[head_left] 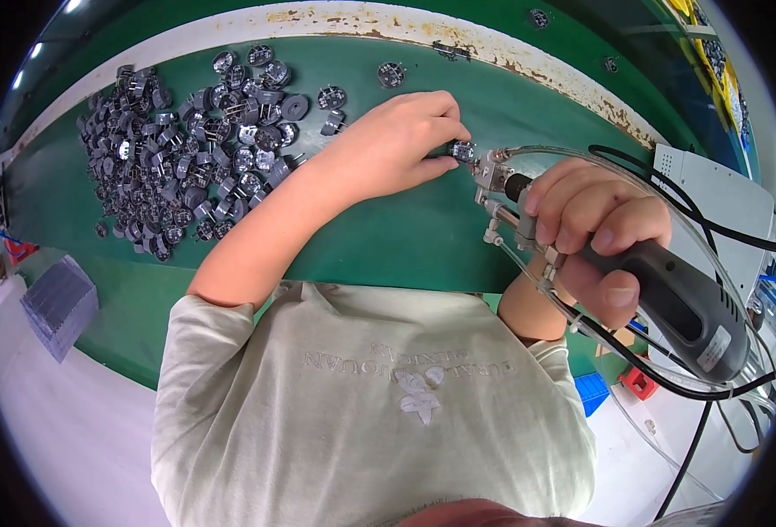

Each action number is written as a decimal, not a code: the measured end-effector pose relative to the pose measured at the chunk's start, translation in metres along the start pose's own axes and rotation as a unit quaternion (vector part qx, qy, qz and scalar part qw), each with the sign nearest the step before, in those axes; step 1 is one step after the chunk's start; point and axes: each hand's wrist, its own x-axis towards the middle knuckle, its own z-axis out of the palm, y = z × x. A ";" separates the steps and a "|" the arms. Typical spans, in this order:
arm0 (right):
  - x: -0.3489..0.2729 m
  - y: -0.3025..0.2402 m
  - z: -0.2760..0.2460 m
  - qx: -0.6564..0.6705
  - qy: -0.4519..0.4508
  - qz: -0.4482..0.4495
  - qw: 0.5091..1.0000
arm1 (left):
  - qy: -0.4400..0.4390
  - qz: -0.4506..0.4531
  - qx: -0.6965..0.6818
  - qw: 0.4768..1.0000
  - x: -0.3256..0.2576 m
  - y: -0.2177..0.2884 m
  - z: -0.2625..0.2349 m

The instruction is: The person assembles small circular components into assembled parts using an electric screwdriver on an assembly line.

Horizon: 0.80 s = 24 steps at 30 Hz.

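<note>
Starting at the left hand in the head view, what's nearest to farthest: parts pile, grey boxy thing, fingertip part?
1. Fingertip part: by left hand's thumb.
2. Parts pile: left, on green bench.
3. Grey boxy thing: lower left.

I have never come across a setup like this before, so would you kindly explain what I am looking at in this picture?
There is no robot here, just a person using two bare hands. The single picture comes from a fisheye camera worn on the head, looking down, so straight edges seem to bend and the person's shirt fills the lower part.

On the green work surface, a large pile of small round dark parts lies to the left, with a few loose ones nearer the middle.

The left hand pinches one small part. The right hand grips a dark grey handheld power tool, its metal front end close to that part; whether they touch is hard to tell.
</note>
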 end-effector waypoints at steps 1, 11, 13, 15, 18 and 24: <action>0.000 -0.002 0.002 -0.015 0.007 0.005 1.000 | 0.000 0.002 0.001 1.000 0.001 0.001 0.000; 0.011 -0.008 0.023 -0.103 0.032 0.070 0.992 | 0.004 0.011 0.004 1.000 0.005 0.002 -0.002; 0.011 0.003 0.018 -0.093 0.013 0.050 0.994 | 0.002 0.018 0.017 1.000 0.006 0.002 -0.004; 0.009 0.011 0.019 -0.083 -0.011 0.022 0.996 | 0.000 0.018 0.014 1.000 0.003 0.001 -0.003; 0.004 0.015 0.026 -0.053 0.053 0.003 0.997 | 0.008 0.022 0.013 1.000 0.001 -0.001 0.001; 0.002 -0.018 0.012 -0.042 0.104 -0.042 0.993 | 0.017 0.015 0.003 1.000 0.001 0.003 0.001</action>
